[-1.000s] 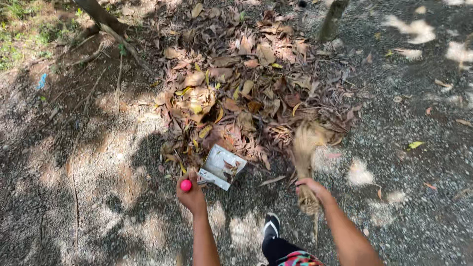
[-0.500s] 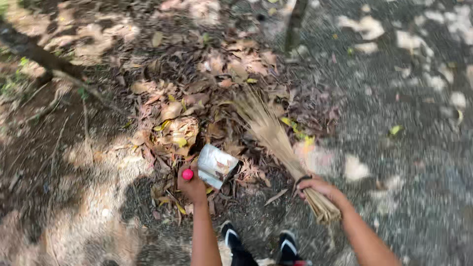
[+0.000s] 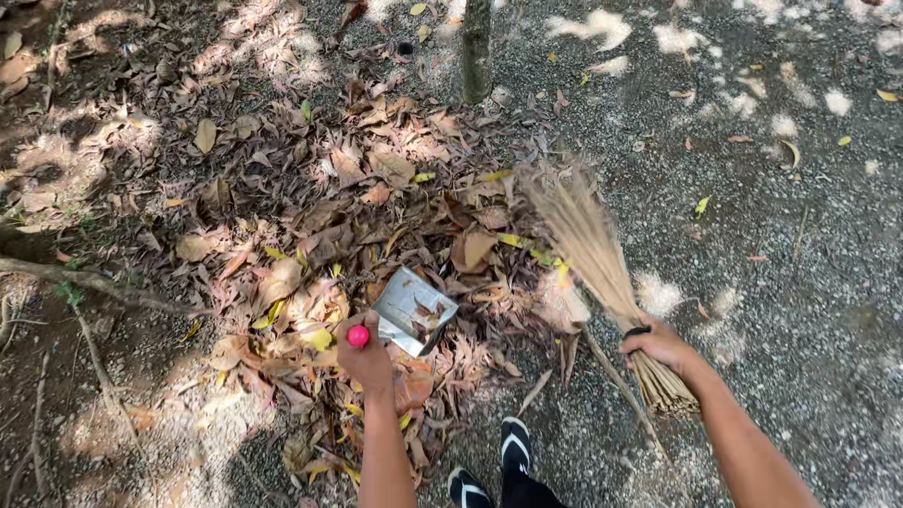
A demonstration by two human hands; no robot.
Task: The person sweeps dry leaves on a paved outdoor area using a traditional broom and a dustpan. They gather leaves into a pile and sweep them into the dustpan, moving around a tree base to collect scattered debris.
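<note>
Two hands show at the bottom of our view, both bare and both busy. Our left hand [image 3: 365, 357] is closed around the pink-tipped handle [image 3: 358, 336] of a metal dustpan [image 3: 412, 310], which rests tilted on the heap of dry leaves [image 3: 357, 216] with a few brown leaves lying on its shiny plate. Our right hand [image 3: 658, 345] is wrapped tight around a stick broom [image 3: 593, 249], gripping it just above the bound end where a dark band circles the bundle; the stub of the bundle pokes out below our wrist. The broom's pale bristles fan up and to the left, their tips lying against the right edge of the leaf heap, near a few yellow leaves. The dustpan sits to the left of the broom, with a stretch of leaves between them. The heap spreads across bare earth on the left, where a root [image 3: 94, 282] runs, and meets grey gravel [image 3: 800, 235] on the right. A thin tree trunk [image 3: 476, 47] stands beyond the heap. Below us we see our feet in black sandals [image 3: 513, 447] with white straps.
</note>
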